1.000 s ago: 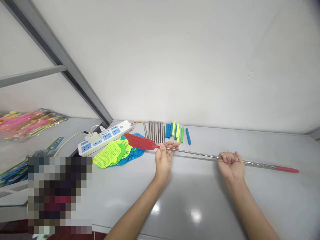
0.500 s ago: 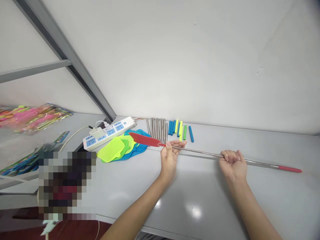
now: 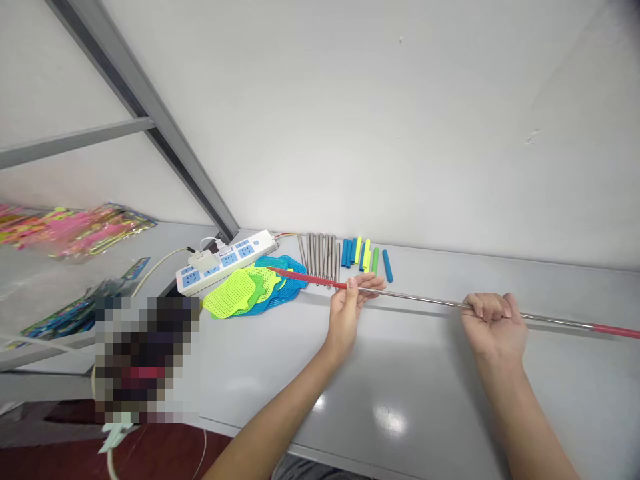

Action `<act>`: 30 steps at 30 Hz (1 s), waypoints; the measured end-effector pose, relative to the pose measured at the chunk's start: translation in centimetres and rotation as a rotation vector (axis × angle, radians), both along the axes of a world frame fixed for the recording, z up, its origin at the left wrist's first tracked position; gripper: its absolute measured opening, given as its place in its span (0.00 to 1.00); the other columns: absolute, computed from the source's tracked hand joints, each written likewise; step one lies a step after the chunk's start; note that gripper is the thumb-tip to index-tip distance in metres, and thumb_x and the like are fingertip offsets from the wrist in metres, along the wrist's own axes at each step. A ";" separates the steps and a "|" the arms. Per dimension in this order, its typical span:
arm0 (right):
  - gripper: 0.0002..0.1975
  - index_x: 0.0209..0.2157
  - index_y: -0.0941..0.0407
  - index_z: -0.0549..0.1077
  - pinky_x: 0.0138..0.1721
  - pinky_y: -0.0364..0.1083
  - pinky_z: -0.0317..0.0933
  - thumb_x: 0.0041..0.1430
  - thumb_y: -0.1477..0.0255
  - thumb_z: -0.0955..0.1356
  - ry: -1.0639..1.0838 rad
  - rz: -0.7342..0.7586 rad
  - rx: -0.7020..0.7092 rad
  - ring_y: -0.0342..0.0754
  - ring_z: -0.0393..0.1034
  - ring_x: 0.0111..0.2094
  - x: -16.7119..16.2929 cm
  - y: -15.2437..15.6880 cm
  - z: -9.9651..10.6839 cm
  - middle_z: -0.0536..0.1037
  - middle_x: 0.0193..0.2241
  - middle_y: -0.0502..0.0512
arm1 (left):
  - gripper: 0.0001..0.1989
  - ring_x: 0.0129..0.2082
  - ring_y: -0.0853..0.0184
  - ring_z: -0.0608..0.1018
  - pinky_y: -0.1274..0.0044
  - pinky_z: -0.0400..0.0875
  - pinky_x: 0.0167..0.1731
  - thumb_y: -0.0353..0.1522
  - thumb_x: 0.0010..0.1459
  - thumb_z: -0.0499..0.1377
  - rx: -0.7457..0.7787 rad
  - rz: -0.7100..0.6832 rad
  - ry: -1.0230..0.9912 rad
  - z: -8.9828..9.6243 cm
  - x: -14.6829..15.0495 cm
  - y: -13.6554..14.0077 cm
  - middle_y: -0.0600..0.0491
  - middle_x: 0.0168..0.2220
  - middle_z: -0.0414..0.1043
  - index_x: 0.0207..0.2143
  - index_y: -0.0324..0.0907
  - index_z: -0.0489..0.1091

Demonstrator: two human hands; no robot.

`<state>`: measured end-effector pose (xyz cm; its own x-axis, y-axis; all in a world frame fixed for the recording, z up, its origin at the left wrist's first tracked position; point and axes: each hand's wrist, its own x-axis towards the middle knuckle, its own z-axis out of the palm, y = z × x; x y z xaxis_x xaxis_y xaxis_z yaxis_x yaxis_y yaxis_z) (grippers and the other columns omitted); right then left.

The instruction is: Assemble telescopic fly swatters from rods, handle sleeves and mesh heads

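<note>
Swatter in left hand, right hand; packet label blurred.

**Finish Check: Bright Metal, Perforated Plastic, Glossy Paint**

The rod you hold is smooth, polished metal with a mirror-like shine. Its red grip looks like plastic, duller than the metal; the red head, turned edge-on to you, also appears plastic. Your stacked swatter heads are perforated plastic, mostly matt. The spare tubes are grey metal with a subdued sheen. The coloured sleeves read as smooth, low-gloss plastic. Your worktop is smooth and glossy, throwing back light spots. The power strip is smooth white plastic. The wall is matt, with small surface blemishes.
</note>
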<state>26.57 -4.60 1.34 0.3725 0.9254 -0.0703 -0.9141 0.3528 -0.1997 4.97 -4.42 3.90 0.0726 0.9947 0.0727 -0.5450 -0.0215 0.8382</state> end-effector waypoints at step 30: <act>0.07 0.21 0.57 0.53 0.17 0.38 0.54 0.43 0.83 0.57 -0.010 -0.166 -0.039 0.38 0.48 0.17 5.0 0.5 -0.2 0.49 0.17 0.45 | 0.13 0.37 0.66 0.73 0.77 0.66 0.38 0.33 0.48 0.57 -0.084 0.092 0.075 2.3 -5.3 2.4 0.50 0.37 0.72 0.37 0.37 0.69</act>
<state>31.56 -4.09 1.14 0.5206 0.8479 -0.1006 -0.8421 0.4904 -0.2247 -0.36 -1.99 6.18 -0.0172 0.9998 -0.0135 -0.4800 0.0036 0.8772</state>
